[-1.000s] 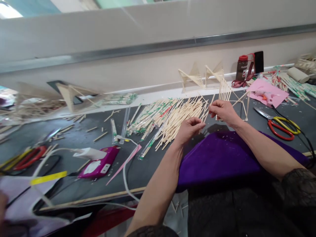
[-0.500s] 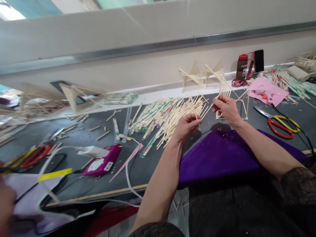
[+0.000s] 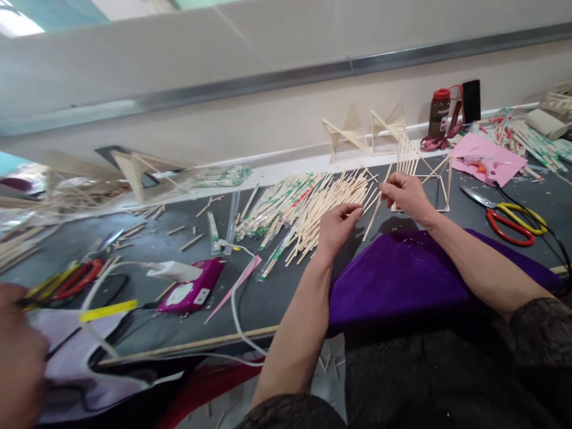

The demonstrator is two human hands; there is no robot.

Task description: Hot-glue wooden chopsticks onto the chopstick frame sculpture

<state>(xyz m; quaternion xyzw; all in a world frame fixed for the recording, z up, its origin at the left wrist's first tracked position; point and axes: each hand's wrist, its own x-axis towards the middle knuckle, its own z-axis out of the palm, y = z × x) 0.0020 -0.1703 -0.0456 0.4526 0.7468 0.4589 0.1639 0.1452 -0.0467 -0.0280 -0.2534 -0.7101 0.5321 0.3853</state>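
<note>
In the head view my right hand (image 3: 406, 195) pinches a thin wooden chopstick (image 3: 372, 221), which slants down toward the tabletop. Beside it, to the left, my left hand (image 3: 338, 226) has thumb and fingertips pressed together. Whatever those fingers hold, if anything, is hidden. Just behind my left hand lies a heap of bare chopsticks (image 3: 333, 205), with chopsticks in printed wrappers (image 3: 277, 205) along its left side. A frame of glued sticks (image 3: 443, 185) stands right behind my right hand, which partly covers it.
Two twisted stick models (image 3: 348, 136) stand by the wall. At right are scissors (image 3: 509, 223), a glue gun (image 3: 487, 170) on pink paper (image 3: 504, 154) and a bottle (image 3: 439, 116). A purple cloth (image 3: 402, 280) covers the front edge. Left are a magenta power box (image 3: 196, 286) and another person's blurred hand (image 3: 20, 357).
My hands have drawn slightly apart. The stick that showed in my left fingers is no longer visible there. The chopstick in my right hand now points more steeply down. The other person's hand has moved further into view.
</note>
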